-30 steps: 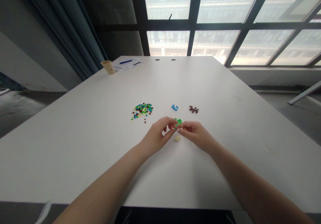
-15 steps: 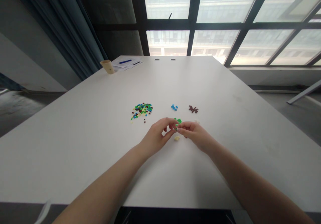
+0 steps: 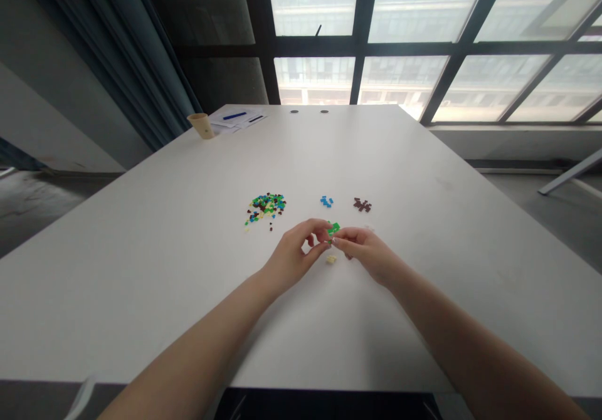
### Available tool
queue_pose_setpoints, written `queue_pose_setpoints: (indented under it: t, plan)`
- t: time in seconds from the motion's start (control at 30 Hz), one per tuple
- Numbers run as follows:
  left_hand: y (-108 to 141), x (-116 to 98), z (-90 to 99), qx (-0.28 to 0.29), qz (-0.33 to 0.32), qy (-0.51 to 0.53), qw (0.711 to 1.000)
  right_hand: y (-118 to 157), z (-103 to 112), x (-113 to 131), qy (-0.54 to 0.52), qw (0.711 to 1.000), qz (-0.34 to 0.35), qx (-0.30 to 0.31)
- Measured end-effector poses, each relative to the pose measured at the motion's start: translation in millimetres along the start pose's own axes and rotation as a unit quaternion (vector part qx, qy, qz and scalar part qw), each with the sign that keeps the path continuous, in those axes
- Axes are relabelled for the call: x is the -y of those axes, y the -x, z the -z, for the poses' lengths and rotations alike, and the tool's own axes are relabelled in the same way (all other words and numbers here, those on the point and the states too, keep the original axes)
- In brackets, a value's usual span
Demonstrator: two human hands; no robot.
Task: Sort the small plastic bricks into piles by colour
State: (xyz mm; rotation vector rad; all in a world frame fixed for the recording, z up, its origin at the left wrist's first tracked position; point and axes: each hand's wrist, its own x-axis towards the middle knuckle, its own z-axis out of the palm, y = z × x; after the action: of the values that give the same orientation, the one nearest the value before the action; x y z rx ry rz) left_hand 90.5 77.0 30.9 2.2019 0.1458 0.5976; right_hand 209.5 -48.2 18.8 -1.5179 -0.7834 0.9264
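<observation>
My left hand (image 3: 301, 247) and my right hand (image 3: 364, 249) meet over the table, fingertips almost touching. Both are pinched at a tiny green building brick (image 3: 330, 241), mostly hidden by the fingers. Just behind the fingertips lies a small group of green bricks (image 3: 334, 227), partly covered by my hands. A pale yellow brick cluster (image 3: 331, 259) rests on the table below the fingertips. Under my right hand a bit of dark brown brick (image 3: 348, 257) shows.
A mixed heap of coloured bricks (image 3: 268, 204) lies to the left. Blue bricks (image 3: 327, 201) and brown bricks (image 3: 362, 205) form separate groups farther back. A paper cup (image 3: 202, 126), papers (image 3: 229, 121) and a blue pen (image 3: 234, 116) are at the white table's (image 3: 141, 269) far left.
My fingers have shifted very slightly around the small green brick, and a little more of the green group behind them shows. The other bricks stay where they were.
</observation>
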Motion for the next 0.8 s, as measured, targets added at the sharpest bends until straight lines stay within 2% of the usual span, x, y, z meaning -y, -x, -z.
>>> queue_pose_setpoints:
  t: [0.4,0.47,0.53,0.6,0.67,0.73,0.8]
  plan:
    - [0.2,7.6,-4.6,0.051,-0.028,-0.085,0.995,-1.2,-1.9,-5.0,0.187,0.981,0.031,-0.04]
    - [-1.3,11.2,-2.8,0.053,-0.027,-0.103,0.993,-3.5,1.0,-5.0,0.253,0.964,0.048,-0.069]
    - [-3.0,18.3,3.3,0.044,-0.012,-0.14,0.989,-7.3,6.6,-6.2,0.348,0.928,0.08,-0.107]
    - [-4.1,29.0,13.6,0.027,0.035,-0.206,0.978,-11.8,12.6,-8.3,0.447,0.88,0.094,-0.129]
    - [-4.2,41.4,26.1,0.018,0.126,-0.295,0.947,-15.5,16.2,-10.5,0.52,0.842,0.076,-0.124]
    - [-3.7,52.0,37.5,0.031,0.226,-0.374,0.899,-17.9,15.9,-12.1,0.559,0.82,0.052,-0.112]
    - [-3.6,58.8,45.5,0.055,0.285,-0.416,0.862,-19.1,13.0,-13.1,0.575,0.81,0.043,-0.104]
